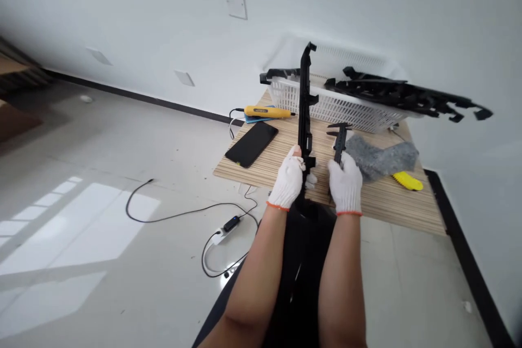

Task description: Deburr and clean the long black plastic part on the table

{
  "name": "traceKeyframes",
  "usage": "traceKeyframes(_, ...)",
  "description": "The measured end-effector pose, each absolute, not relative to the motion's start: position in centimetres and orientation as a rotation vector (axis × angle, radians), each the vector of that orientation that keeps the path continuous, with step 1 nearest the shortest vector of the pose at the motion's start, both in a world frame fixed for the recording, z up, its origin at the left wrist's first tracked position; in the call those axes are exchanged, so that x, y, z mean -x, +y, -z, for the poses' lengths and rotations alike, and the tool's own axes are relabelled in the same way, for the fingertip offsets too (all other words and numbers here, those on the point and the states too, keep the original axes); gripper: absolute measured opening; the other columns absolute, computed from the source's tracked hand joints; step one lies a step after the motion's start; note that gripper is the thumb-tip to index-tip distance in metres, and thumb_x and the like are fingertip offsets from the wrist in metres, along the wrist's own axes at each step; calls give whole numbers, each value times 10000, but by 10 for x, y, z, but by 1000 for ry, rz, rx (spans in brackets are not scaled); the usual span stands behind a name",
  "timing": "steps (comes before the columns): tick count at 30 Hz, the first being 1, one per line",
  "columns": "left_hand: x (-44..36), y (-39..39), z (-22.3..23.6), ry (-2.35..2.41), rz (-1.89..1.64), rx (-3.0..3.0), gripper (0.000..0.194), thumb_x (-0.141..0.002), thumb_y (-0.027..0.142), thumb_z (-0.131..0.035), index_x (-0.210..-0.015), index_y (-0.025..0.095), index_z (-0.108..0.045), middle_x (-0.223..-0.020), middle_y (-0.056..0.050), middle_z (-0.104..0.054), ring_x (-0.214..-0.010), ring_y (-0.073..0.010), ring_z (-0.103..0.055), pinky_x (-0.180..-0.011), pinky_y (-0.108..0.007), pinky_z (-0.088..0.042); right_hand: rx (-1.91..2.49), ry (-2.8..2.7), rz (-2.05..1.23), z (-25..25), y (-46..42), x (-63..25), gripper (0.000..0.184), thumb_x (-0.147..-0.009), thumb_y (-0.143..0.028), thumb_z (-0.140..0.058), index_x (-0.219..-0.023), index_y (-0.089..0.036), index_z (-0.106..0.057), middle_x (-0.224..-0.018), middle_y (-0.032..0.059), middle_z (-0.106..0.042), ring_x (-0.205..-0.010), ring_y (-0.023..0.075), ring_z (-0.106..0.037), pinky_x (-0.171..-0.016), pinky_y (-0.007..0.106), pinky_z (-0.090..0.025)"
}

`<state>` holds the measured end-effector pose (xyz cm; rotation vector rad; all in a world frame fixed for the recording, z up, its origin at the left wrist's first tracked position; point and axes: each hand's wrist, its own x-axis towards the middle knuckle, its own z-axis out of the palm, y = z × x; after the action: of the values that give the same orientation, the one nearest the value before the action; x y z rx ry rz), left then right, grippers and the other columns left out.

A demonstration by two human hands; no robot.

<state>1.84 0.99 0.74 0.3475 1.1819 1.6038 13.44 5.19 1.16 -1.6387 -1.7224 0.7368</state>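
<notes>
White knitted gloves with orange cuffs cover both my hands. My left hand (289, 178) is closed around the lower part of a long black plastic strip (304, 103), which stands roughly upright and has several clips along its side. In my right hand (346, 182) is a dark caliper (340, 144), its jaws pointing up and to the left, a small gap between them. The strip and the caliper are apart. Just right of the caliper, a grey cloth (381, 156) lies on the wood-grain table (261, 168).
Behind my hands stands a white plastic basket (346, 111) holding several black plastic parts (408, 95) that jut past its rim. At the left are a black phone (252, 144) and a yellow tool (267, 112). A yellow brush-like item (408, 181) lies right. Cables (183, 210) trail across the floor.
</notes>
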Motion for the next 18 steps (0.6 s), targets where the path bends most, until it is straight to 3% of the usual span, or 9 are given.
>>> traceKeyframes(2, -18, 11, -7, 1181, -1597, -386, 366, -953, 538, -497, -1016, 198, -615, -711, -5, -654, -377, -78, -477, -386, -219, -431, 1486, -1483, -992, -7, 31, -139, 444, -841, -389, -540, -1239, -229, -654, -781, 18, -689, -654, 197, -628, -626, 319, -527)
traceKeyframes(4, -16, 13, -6, 1177, -1590, -410, 378, -930, 547, -521, -1028, 198, -628, -735, -12, -667, -384, -89, -500, -386, -233, -442, 1328, -1242, -1211, -3, 11, -144, 520, -867, -416, -552, -1362, -257, -566, -635, -67, -563, -447, 123, -480, -441, 239, -434)
traceKeyframes(6, -14, 14, -5, 1174, -1581, -410, 384, -922, 537, -520, -1040, 194, -647, -761, -27, -686, -400, -104, -528, -389, -246, -453, 1231, -1149, -1336, -1, -4, -149, 654, -899, -466, -574, -1514, -294, -434, -592, -109, -508, -370, 91, -397, -350, 192, -356)
traceKeyframes(10, -12, 14, -6, 1161, -1574, -400, 398, -912, 523, -526, -1064, 185, -669, -791, -44, -709, -421, -116, -555, -382, -237, -441, 1191, -1216, -1488, -3, -14, -161, 934, -916, -463, -619, -1670, -339, -81, -606, -114, -580, -357, 91, -413, -292, 166, -345)
traceKeyframes(14, -12, 14, -8, 1147, -1577, -402, 399, -922, 534, -527, -1036, 182, -676, -784, -39, -696, -423, -126, -564, -376, -250, -453, 1221, -1251, -1512, -2, -19, -171, 841, -913, -411, -636, -1639, -336, -218, -529, -129, -539, -330, 85, -391, -279, 146, -333)
traceKeyframes(18, -12, 15, -6, 1140, -1589, -372, 388, -936, 551, -543, -983, 190, -675, -715, -18, -646, -439, -119, -561, -425, -267, -513, 1308, -1212, -1483, 8, -31, -176, 671, -887, -427, -678, -1478, -313, -382, -518, -143, -534, -307, 79, -386, -275, 142, -323)
